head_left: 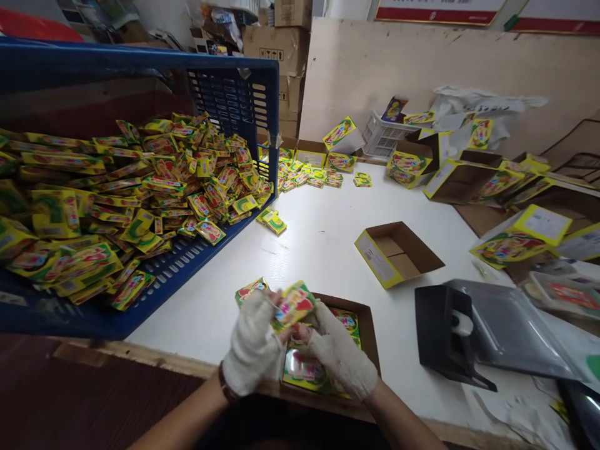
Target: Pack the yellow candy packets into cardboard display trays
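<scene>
I see the left hand point(253, 334) and the right hand point(341, 353), both in pale gloves, fingers curled closed on a yellow packet point(295, 306) above an open carton point(371, 331) holding similar packets. To my left, a blue crate point(154, 59) is heaped with more; right of centre, another carton point(398, 253) shows its brown inside.

Stacked brown cartons point(274, 53) behind, white plastic basket point(379, 136), red-edged wall posters point(435, 14)
</scene>
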Demonstrator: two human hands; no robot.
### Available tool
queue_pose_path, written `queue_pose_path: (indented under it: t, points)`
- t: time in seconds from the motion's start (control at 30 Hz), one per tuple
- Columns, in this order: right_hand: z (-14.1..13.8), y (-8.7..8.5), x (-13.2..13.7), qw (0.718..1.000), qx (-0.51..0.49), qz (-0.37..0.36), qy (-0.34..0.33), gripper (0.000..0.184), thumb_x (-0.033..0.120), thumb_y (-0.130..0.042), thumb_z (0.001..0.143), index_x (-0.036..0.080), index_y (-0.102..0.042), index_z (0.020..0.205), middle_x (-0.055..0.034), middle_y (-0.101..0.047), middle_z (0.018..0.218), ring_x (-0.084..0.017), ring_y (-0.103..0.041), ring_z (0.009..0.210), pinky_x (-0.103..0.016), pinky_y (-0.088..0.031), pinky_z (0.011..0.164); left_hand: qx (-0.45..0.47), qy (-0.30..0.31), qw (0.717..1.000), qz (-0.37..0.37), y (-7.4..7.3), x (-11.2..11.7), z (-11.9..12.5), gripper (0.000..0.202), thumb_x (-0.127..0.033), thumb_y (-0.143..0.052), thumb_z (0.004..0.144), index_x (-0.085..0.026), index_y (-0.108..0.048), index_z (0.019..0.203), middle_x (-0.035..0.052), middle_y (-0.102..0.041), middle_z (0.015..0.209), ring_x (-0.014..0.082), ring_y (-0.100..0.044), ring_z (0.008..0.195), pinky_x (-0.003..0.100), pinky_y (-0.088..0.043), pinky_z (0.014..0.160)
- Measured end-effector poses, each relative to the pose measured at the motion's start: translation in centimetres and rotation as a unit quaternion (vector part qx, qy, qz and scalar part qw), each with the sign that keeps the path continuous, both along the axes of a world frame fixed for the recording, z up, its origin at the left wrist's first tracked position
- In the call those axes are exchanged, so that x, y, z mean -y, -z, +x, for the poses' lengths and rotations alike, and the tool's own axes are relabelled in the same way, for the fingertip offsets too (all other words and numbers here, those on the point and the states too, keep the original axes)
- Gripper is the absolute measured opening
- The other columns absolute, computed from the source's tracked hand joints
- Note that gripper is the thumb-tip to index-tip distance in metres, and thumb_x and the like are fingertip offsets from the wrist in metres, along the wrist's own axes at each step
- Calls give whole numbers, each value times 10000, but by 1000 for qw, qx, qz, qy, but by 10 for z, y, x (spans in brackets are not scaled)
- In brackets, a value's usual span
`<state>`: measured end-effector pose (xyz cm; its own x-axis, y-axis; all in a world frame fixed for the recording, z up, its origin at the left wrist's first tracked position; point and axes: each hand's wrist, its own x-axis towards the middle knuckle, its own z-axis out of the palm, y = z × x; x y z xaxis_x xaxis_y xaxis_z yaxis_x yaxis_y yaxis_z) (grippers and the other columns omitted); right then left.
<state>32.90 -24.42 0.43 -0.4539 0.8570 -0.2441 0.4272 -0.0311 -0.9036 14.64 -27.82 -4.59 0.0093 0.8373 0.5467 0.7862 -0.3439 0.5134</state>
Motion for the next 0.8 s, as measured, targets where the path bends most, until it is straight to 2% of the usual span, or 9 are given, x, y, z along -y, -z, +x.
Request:
queue_pose_path:
  t: [0.03,0.1,0.17,0.3,0.4,0.53,0.63,0.73,0.8]
  points:
    - [-1,-4,-1,1000,-23,7,16,399,352,-458,921,178,-492,1278,-83,-672,1139,-195,-639,982,-294,-505,844,-4,32,999,-10,-2,-1,11,622,-368,-608,840,-270,-373,1407,91,-558,1224,259,-558,1149,406,-488,1008]
    - [6,-8,-10,998,22,19,51,354,321,-477,904,174,-506,1225,-90,-680,1099,-210,-633,983,-317,-492,856,-7,52,998,-45,1,-7,18,650,-383,-594,841,-261,-342,1427,97,-554,1265,262,-543,1189,403,-476,1030]
    - [23,-6,-24,992,121,8,45,354,259,-506,875,181,-501,1221,-80,-692,1044,-211,-641,921,-316,-488,804,-20,-1,996,-92,10,-17,6,630,-375,-584,844,-205,-361,1409,129,-537,1294,275,-511,1236,414,-443,1066]
    - [48,15,-46,958,262,27,-113,332,175,-521,850,217,-595,1171,-51,-682,1033,-189,-628,884,-268,-464,756,-120,-129,952,-251,34,-36,-43,658,-334,-651,757,-118,-435,1340,177,-513,1276,328,-490,1227,449,-433,1032]
    - [38,37,-46,919,320,87,-213,327,144,-492,876,206,-656,1153,-74,-653,1085,-192,-613,952,-268,-445,823,-146,-156,922,-323,50,-36,-66,515,-284,-570,797,-152,-489,1288,132,-576,1182,292,-572,1082,419,-471,941]
    - [11,54,-33,898,363,141,-207,285,153,-485,903,183,-694,1093,-99,-626,1115,-205,-591,1003,-281,-430,854,24,-138,952,-271,61,-21,-64,498,-353,-552,812,-163,-492,1269,107,-609,1192,261,-594,1107,396,-484,976]
    - [4,56,-29,892,386,143,-187,234,197,-496,912,158,-724,951,-121,-620,1081,-231,-582,998,-305,-431,828,145,-106,961,-211,56,-11,-47,585,-444,-568,820,-158,-459,1318,109,-590,1284,257,-585,1171,408,-483,1022]
    - [13,49,-33,921,326,114,-179,219,192,-500,900,164,-712,946,-100,-647,1035,-215,-597,977,-301,-440,856,112,-69,983,-129,39,-8,-27,561,-425,-593,838,-193,-464,1333,100,-600,1279,262,-574,1193,434,-473,1044]
    - [22,40,-36,960,237,100,-109,272,220,-434,927,170,-669,1053,-81,-665,1012,-196,-611,949,-296,-458,864,42,-19,998,-48,26,-11,-14,502,-326,-582,861,-213,-463,1336,99,-622,1220,249,-587,1153,429,-492,1012]
